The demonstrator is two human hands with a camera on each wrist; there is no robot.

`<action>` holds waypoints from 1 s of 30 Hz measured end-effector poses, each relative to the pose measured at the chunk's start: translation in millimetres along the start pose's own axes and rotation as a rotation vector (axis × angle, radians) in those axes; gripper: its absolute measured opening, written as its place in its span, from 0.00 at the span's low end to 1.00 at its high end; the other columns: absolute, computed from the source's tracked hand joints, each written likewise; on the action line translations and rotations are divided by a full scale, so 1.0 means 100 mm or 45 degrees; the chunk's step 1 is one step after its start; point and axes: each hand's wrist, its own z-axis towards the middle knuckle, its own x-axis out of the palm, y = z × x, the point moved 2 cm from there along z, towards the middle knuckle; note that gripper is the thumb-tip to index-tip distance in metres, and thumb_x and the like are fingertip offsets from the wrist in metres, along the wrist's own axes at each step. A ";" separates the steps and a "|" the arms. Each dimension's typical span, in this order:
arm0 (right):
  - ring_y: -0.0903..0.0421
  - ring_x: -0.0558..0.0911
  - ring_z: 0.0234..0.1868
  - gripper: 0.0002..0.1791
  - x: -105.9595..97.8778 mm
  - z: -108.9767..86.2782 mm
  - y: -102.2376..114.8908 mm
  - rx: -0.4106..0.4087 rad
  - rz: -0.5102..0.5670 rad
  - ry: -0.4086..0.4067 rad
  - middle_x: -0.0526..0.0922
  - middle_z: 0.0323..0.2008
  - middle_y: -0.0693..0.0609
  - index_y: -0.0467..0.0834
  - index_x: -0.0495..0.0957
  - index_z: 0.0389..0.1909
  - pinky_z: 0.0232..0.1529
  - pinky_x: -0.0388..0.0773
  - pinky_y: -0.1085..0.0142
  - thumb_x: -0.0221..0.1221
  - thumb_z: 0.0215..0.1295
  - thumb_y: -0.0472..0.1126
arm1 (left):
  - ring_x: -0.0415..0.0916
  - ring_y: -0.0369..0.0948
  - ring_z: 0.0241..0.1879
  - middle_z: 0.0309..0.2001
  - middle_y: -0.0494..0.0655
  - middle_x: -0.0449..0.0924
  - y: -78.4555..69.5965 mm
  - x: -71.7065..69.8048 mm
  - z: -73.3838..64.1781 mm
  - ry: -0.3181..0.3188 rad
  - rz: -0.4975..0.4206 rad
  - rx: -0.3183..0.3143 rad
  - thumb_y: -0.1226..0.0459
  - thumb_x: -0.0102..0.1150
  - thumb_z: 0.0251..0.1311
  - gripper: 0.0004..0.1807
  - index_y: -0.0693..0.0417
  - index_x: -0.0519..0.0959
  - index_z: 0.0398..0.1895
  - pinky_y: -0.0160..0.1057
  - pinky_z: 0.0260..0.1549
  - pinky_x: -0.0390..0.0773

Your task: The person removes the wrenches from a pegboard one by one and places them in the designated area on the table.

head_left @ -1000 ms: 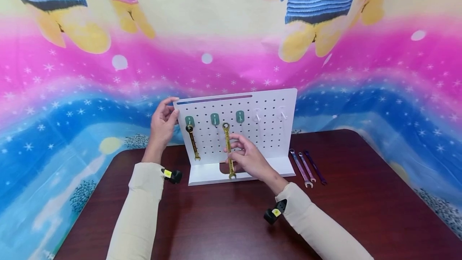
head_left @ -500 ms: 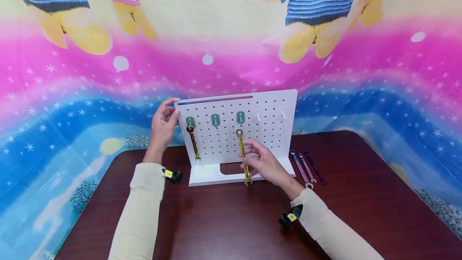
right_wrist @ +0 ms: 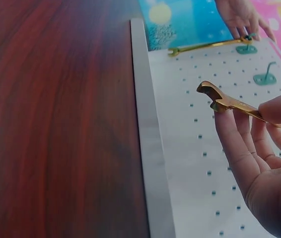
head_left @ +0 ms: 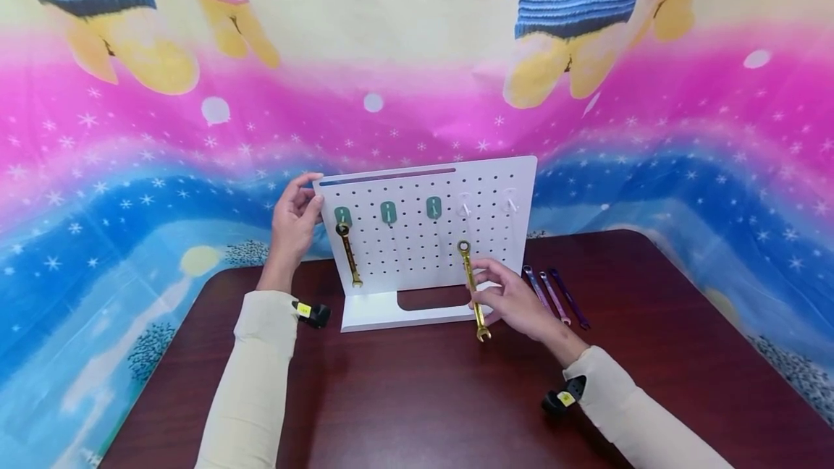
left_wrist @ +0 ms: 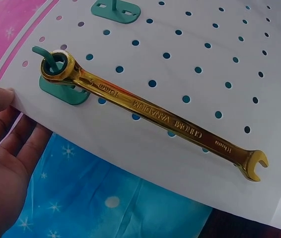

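Observation:
My left hand (head_left: 293, 226) grips the left edge of a white pegboard stand (head_left: 371, 315), thumb in front and fingers behind. Beside it, a gold combination wrench (left_wrist: 150, 111) marked 10mm hangs by its ring end on a green hook (left_wrist: 71, 94). My right hand (head_left: 517, 304) pinches a second gold combination wrench (head_left: 473, 288) between thumb and fingers, in front of the board's right part. Its ring end points up and its open end down. In the right wrist view the open jaw end of this held wrench (right_wrist: 237, 105) juts out past the fingertips.
Two more green hooks (head_left: 388, 213) and two clear hooks (head_left: 511, 203) bear nothing. Several coloured wrenches (head_left: 554, 297) lie on the dark red table (head_left: 391, 396), right of the stand. A patterned cloth (head_left: 417, 93) stands behind.
My right hand has moved rightward and slightly down with the gold wrench, from near the second green hook to below the clear hooks. My left hand stays on the board's edge.

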 end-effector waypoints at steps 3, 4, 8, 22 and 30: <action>0.39 0.84 0.42 0.29 -0.10 -0.07 -0.04 0.011 -0.008 -0.041 0.74 0.53 0.30 0.37 0.67 0.69 0.30 0.86 0.47 0.59 0.68 0.29 | 0.80 0.47 0.48 0.51 0.60 0.78 0.00 0.00 0.01 -0.001 -0.003 0.004 0.63 0.53 0.78 0.22 0.47 0.72 0.72 0.42 0.47 0.83; 0.40 0.84 0.42 0.29 -0.13 -0.09 -0.05 0.018 -0.012 -0.051 0.74 0.54 0.29 0.37 0.67 0.70 0.30 0.86 0.47 0.59 0.68 0.29 | 0.80 0.47 0.48 0.51 0.60 0.78 0.00 0.00 0.01 0.000 -0.009 0.006 0.63 0.54 0.78 0.22 0.46 0.72 0.72 0.41 0.47 0.82; 0.39 0.84 0.43 0.30 -0.27 -0.18 -0.11 0.057 -0.040 -0.094 0.72 0.56 0.27 0.38 0.67 0.70 0.31 0.86 0.47 0.59 0.68 0.30 | 0.80 0.47 0.48 0.50 0.60 0.78 0.01 0.00 0.01 0.005 -0.018 0.006 0.63 0.54 0.78 0.22 0.49 0.72 0.72 0.41 0.46 0.83; 0.38 0.82 0.44 0.29 -0.84 -0.39 -0.25 0.135 -0.166 -0.142 0.72 0.58 0.26 0.36 0.62 0.73 0.32 0.86 0.50 0.57 0.74 0.33 | 0.80 0.46 0.48 0.49 0.56 0.78 0.01 0.00 0.00 -0.008 0.034 0.001 0.61 0.53 0.78 0.22 0.45 0.73 0.72 0.41 0.48 0.82; 0.44 0.82 0.38 0.28 -1.09 -0.43 -0.34 0.177 -0.185 -0.132 0.74 0.53 0.27 0.33 0.63 0.72 0.31 0.86 0.51 0.56 0.74 0.32 | 0.81 0.45 0.47 0.49 0.56 0.79 -0.01 0.00 0.01 -0.013 0.034 0.018 0.62 0.53 0.78 0.21 0.45 0.73 0.71 0.40 0.46 0.82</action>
